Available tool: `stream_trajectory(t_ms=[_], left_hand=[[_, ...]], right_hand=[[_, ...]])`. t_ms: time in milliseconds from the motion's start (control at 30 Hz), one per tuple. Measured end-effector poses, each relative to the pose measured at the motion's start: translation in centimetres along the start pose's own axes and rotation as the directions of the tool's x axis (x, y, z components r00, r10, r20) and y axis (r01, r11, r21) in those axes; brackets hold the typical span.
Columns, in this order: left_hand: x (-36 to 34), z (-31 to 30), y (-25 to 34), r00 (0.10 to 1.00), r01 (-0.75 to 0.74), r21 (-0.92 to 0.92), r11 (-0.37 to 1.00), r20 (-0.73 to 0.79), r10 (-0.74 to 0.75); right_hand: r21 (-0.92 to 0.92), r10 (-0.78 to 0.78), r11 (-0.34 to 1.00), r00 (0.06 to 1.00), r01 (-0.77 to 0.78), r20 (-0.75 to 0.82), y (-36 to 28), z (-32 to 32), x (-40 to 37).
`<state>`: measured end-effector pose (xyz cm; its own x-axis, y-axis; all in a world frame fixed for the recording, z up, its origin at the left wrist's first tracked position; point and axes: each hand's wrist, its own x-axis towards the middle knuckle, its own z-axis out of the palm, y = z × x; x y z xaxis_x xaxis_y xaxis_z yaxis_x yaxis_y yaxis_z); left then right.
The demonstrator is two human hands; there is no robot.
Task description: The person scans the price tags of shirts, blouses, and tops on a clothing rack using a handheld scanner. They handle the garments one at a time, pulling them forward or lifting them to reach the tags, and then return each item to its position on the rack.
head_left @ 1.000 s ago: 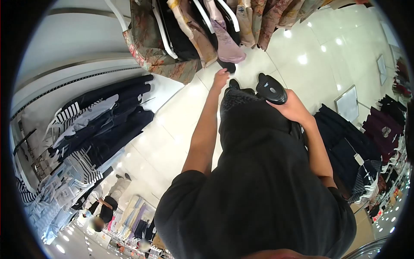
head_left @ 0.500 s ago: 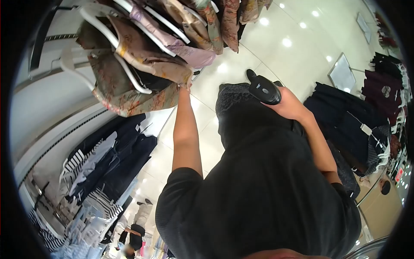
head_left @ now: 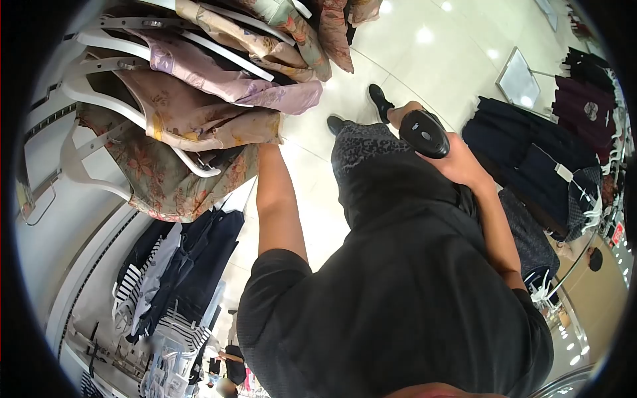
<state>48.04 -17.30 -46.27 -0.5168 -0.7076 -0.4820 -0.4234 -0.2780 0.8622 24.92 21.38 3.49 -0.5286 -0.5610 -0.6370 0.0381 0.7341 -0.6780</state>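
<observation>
My right hand (head_left: 454, 161) is wrapped around a black handheld scanner (head_left: 424, 134), held out in front of my body. My left arm (head_left: 275, 199) reaches up to the hanging clothes, and the hand itself is hidden behind the edge of a beige-brown floral garment (head_left: 192, 113). Whether those fingers grip the fabric cannot be seen. Just below it hangs an olive garment with red flowers (head_left: 172, 172) on a white hanger (head_left: 79, 162). A lilac floral garment (head_left: 225, 76) hangs on the other side.
Dark navy and striped clothes (head_left: 199, 265) hang on the lower left. To my right are racks of dark garments (head_left: 524, 146) and a white sign panel (head_left: 519, 78). Glossy pale tiles (head_left: 371, 60) lie under my black shoes (head_left: 379, 103). Another person (head_left: 233, 365) stands at the lower left.
My left hand, partly visible before at the beige-brown garment's edge, is now behind it. The view has shifted and my shoes have come into sight. The scanner stays in my right hand.
</observation>
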Motion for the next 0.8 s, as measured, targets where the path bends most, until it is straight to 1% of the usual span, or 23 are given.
stream_trajectory(t_ms=[133,233,267,300,333,367,400,433,467,500,567,600,667,700,733,767,800], left_hand=[[-1.8,1.0,-0.2,0.99,-0.141,0.026,0.99,0.002,0.141],[-3.4,1.6,-0.5,0.972,-0.235,0.049,0.971,-0.009,0.236],[-6.3,0.9,-1.3,0.964,-0.264,0.058,0.963,-0.016,0.266],[-6.6,0.2,-1.5,0.955,-0.294,0.067,0.954,-0.027,0.296],[-8.0,1.6,3.0,0.955,-0.29,0.071,0.954,-0.044,0.294],[-11.8,2.3,8.0,1.0,-0.003,-0.349,0.937,-0.002,0.003],[-13.9,4.0,13.4,0.96,0.274,-0.684,0.676,0.151,-0.237],[-15.7,4.1,15.7,0.915,0.397,-0.676,0.621,0.24,-0.324],[-17.0,4.0,16.7,0.855,0.512,-0.658,0.552,0.327,-0.402],[-17.7,3.8,16.3,0.862,0.497,-0.672,0.549,0.305,-0.405],[-18.7,3.5,15.4,0.794,0.608,-0.581,0.541,0.444,-0.416],[-19.5,3.3,15.7,0.804,0.594,-0.602,0.534,0.425,-0.416],[-21.3,3.0,17.9,0.738,0.672,-0.626,0.397,0.611,-0.286],[-22.4,2.6,18.7,0.703,0.707,-0.663,0.245,0.695,-0.148],[-23.6,2.8,20.2,0.72,0.691,-0.683,0.236,0.678,-0.146],[-24.8,3.3,22.1,0.722,0.667,-0.711,0.221,0.691,0.046],[-25.8,3.6,23.5,0.697,0.645,-0.736,0.205,0.677,0.238]], right_hand=[[0.024,-0.033,0.999,0.999,0.033,0.002,-0.6,-0.1,0.2],[0.0,-0.067,0.998,0.997,0.067,0.036,-0.5,0.3,0.6],[-0.003,-0.078,0.997,0.996,0.078,0.044,-0.7,0.4,0.7],[-0.007,-0.092,0.996,0.994,0.092,0.055,-0.8,0.6,0.9],[-0.011,-0.1,0.995,0.993,0.101,0.071,-0.9,0.8,1.1],[-0.017,-0.107,0.994,0.991,0.109,0.083,-1.1,1.0,1.3],[-0.023,-0.117,0.993,0.988,0.12,0.097,-1.3,1.2,1.5],[-0.026,-0.13,0.991,0.984,0.134,0.119,-1.6,1.4,1.7],[-0.037,-0.131,0.99,0.982,0.137,0.135,-2.0,1.6,1.9],[-0.048,-0.13,0.989,0.98,0.139,0.152,-2.4,1.9,2.1],[-0.042,-0.174,0.982,0.966,0.186,0.192,-2.7,2.6,2.5],[-0.033,-0.207,0.975,0.955,0.219,0.211,-3.0,2.9,2.7],[-0.032,-0.22,0.971,0.941,0.236,0.258,-3.7,3.5,3.1],[-0.022,-0.224,0.971,0.933,0.24,0.28,-4.1,3.9,3.2],[-0.03,-0.23,0.968,0.924,0.25,0.304,-4.4,4.2,3.4],[-0.045,-0.225,0.967,0.918,0.253,0.327,-4.7,4.5,3.6],[-0.06,-0.219,0.965,0.912,0.255,0.346,-5.0,4.8,3.7]])
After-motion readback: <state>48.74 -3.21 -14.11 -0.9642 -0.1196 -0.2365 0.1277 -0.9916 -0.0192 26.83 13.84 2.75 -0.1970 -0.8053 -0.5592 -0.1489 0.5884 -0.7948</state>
